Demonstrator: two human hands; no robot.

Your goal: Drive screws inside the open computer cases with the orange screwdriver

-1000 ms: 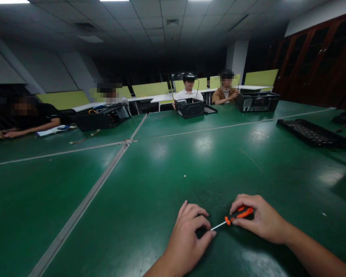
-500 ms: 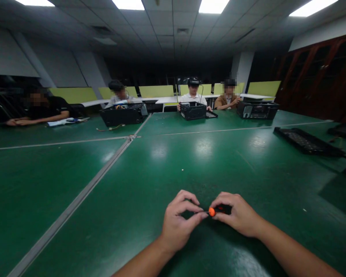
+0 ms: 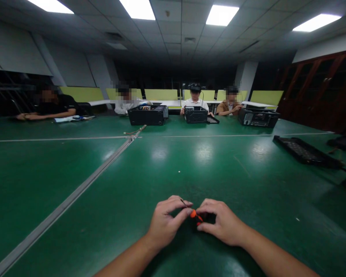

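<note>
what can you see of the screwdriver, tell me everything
The screwdriver has a thin, dark shaft and an orange and black handle, seemingly plastic. It slants in the picture, shaft toward upper left, handle toward lower right, over the green table. The left hand's grip is at the shaft, the right hand's grip at the handle, hiding parts of both. Its tip is too small to tell.
</note>
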